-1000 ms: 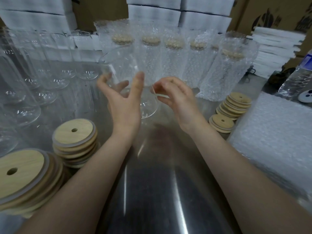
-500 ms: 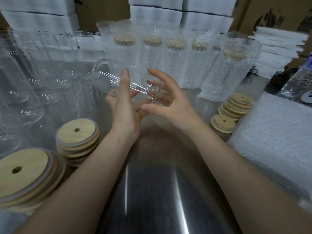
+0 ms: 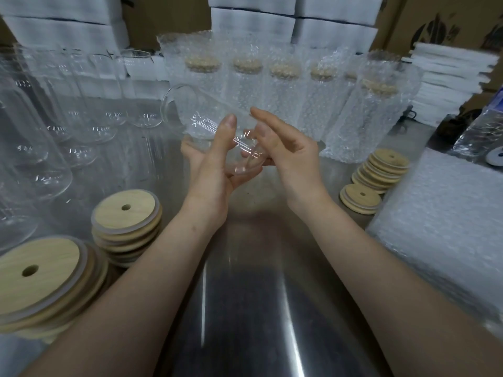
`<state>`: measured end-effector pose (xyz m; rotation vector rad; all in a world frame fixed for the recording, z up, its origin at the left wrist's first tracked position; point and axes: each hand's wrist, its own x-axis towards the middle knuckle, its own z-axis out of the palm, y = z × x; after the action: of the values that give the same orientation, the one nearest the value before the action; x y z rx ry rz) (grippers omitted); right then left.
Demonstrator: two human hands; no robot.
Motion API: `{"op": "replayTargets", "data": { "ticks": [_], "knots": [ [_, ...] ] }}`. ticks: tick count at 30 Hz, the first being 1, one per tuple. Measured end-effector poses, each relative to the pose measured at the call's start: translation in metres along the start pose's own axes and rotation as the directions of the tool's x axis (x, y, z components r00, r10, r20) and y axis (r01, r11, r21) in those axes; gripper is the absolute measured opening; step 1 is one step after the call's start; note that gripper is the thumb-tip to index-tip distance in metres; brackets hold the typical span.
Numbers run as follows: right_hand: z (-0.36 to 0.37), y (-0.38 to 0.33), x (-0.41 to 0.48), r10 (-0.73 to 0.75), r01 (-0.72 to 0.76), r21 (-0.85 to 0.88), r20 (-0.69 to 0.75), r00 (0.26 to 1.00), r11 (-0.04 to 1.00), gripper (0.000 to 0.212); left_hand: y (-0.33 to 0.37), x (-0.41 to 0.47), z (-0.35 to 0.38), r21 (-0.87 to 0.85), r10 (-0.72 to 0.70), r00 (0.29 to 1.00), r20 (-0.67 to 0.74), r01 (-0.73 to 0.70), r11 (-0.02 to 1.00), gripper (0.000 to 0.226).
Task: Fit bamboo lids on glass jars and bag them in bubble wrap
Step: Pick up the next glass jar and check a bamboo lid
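Note:
A clear glass jar [image 3: 201, 118] lies tilted in the air above the steel table, its mouth pointing up and to the left. My left hand [image 3: 212, 164] cradles it from below, with the thumb up along its side. My right hand [image 3: 288, 151] is at the jar's base with straight fingers against the glass. Stacks of bamboo lids with a centre hole sit at the near left [image 3: 125, 213] and at the right [image 3: 381, 170]. A row of lidded jars in bubble wrap [image 3: 272, 99] stands behind the hands.
Several bare glass jars [image 3: 81, 112] stand at the left. A pile of bubble-wrap bags [image 3: 446, 219] lies at the right. White foam blocks and cardboard boxes line the back. A shrink-wrapped pack [image 3: 484, 131] sits far right. The steel table [image 3: 245, 295] runs toward me.
The jar has gone from nearly upright to lying tilted with its mouth to the left, and both hands have shifted their hold round it.

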<state>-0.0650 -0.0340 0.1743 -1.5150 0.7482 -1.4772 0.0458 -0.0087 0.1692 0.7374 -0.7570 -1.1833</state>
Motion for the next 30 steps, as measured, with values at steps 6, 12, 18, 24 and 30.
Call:
{"op": "replayTargets", "data": {
  "ticks": [6, 12, 18, 24, 30],
  "knots": [
    [-0.009, 0.001, 0.003, 0.098, -0.107, 0.050, 0.162, 0.982, 0.993, 0.023, 0.003, 0.002, -0.005, -0.008, -0.068, 0.998, -0.018, 0.067, 0.998, 0.053],
    [-0.019, -0.007, 0.005, 0.130, -0.181, 0.119, 0.343, 0.930, 0.976, 0.044, 0.008, 0.002, -0.009, -0.018, -0.111, 0.992, 0.063, 0.112, 0.994, 0.082],
    [-0.023, -0.006, 0.006, 0.080, -0.064, -0.059, 0.331, 0.940, 0.996, 0.071, 0.006, 0.004, -0.011, -0.133, -0.202, 0.971, 0.127, 0.219, 0.967, 0.075],
    [-0.013, -0.009, 0.003, -0.024, 0.079, -0.181, 0.287, 0.957, 0.980, 0.075, 0.002, 0.008, -0.011, -0.263, -0.252, 0.955, 0.155, 0.286, 0.922, 0.081],
    [-0.004, -0.004, 0.000, -0.165, 0.234, -0.304, 0.238, 0.957, 0.923, 0.069, 0.000, 0.005, -0.006, -0.279, -0.261, 0.947, 0.189, 0.307, 0.910, 0.083]
  ]
}}
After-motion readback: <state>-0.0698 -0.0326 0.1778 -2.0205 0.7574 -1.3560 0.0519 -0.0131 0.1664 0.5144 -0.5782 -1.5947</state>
